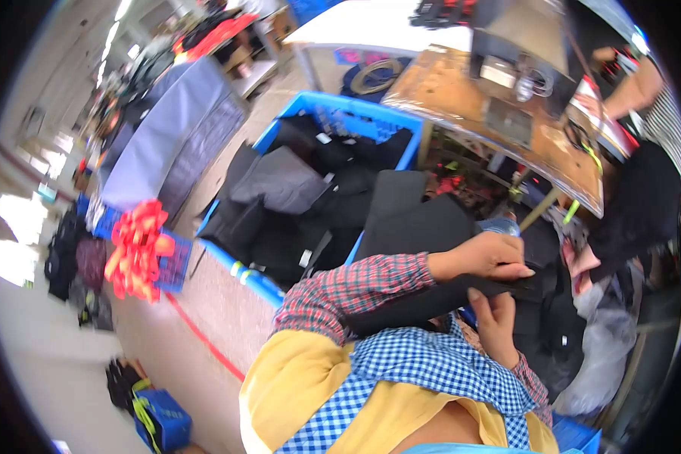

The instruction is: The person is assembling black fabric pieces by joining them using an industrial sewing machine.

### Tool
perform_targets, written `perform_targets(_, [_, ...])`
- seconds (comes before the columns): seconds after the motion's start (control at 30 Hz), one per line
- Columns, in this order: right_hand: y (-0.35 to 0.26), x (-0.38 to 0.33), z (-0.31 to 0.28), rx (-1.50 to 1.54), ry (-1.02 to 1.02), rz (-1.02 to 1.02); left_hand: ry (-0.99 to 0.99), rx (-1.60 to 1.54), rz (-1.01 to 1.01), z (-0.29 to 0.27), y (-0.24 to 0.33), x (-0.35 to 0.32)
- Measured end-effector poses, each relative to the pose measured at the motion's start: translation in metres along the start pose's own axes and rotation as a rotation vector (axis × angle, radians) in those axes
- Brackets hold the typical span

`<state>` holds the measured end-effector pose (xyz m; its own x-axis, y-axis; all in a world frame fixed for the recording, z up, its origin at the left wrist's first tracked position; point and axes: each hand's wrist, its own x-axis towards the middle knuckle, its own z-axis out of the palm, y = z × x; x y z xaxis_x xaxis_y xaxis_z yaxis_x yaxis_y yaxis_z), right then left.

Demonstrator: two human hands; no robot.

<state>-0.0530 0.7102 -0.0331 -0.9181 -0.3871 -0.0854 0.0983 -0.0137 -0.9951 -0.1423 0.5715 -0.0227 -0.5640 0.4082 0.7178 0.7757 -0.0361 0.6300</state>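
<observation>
A long black fabric piece lies under my left forearm and reaches across the front of my blue checked apron. My left hand is closed at the far edge of its right end, fingers curled inward. My right hand pinches the near edge of the same end with thumb and finger. A small dark tip shows between the hands, too blurred to name. Just beyond my left hand lie flat black panels. To their left, a blue crate holds black fabric pieces and a dark grey one.
A wooden-topped worktable stands ahead, with a white table behind it. At far right another person's arm is at work. Clear plastic bags hang at right. Orange-red bundles sit by a blue basket at left.
</observation>
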Motion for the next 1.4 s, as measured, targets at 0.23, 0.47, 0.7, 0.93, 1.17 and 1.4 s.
perform_targets(0.23, [0.003, -0.005, -0.017, -0.171, 0.017, -0.158, 0.069, -0.051, 0.039, -0.004, 0.01, -0.007])
perform_targets(0.47, [-0.009, -0.004, -0.099, -0.355, 0.436, -0.431, -0.119, 0.426, -0.358, -0.063, 0.026, -0.057])
perform_targets(0.7, [-0.083, 0.008, -0.089, -0.179, 0.497, -0.474, -0.745, -0.173, -0.434, -0.016, -0.004, -0.033])
perform_targets(0.93, [-0.093, -0.036, -0.113, -0.191, 0.511, -0.711, -1.318, -0.198, 0.005, 0.085, 0.003, 0.02])
perform_targets(1.17, [-0.119, -0.063, -0.167, -0.187, 0.584, -0.722, -1.191, 0.147, 0.037, 0.043, 0.006, 0.017])
perform_targets(1.4, [-0.145, -0.074, -0.187, -0.065, 0.526, -0.501, -0.963, 0.489, -0.027, -0.001, 0.008, 0.01])
